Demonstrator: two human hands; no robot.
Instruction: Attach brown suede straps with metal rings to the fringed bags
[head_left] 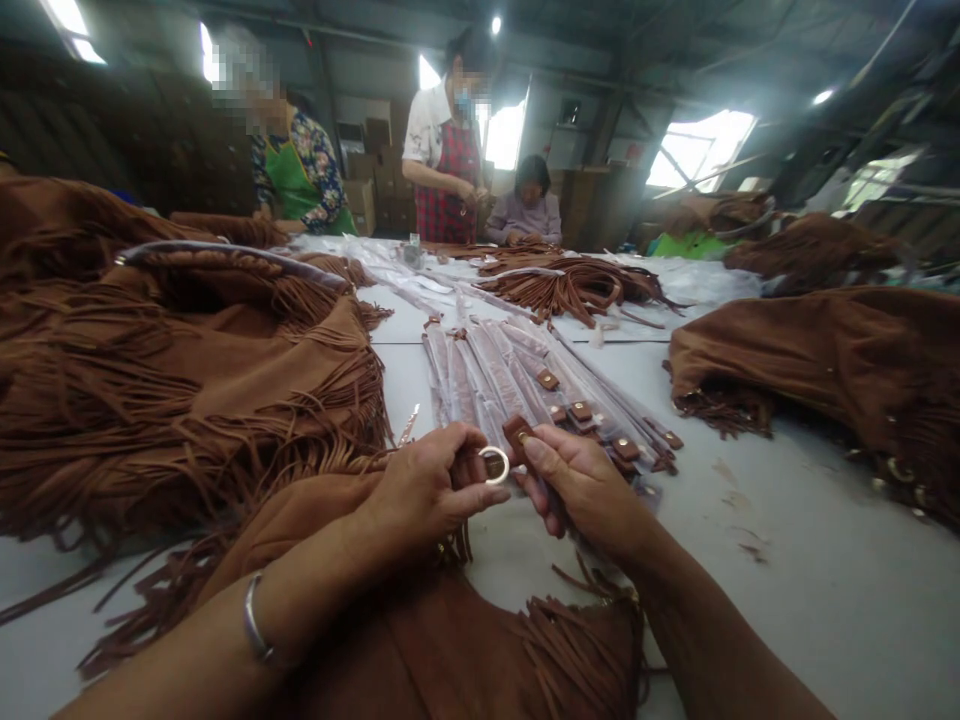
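Observation:
My left hand (435,480) pinches a pale metal ring (494,465) between thumb and fingers; a small brown piece shows through the ring. Just to its right, my right hand (581,480) is closed on a strap, whose brown tab (517,433) with a small metal stud sticks out past the thumb. The tab and the ring are close together. Below both hands lies a brown fringed bag (450,650), partly covered by my forearms. Behind the hands, several plastic-wrapped straps (487,370) with studded brown ends lie side by side.
Large heaps of brown fringed material lie on the left (187,390) and the right (817,370) of the white table (795,600). Brown fringe strips (577,285) and clear plastic are farther back. Three people stand or sit across the table.

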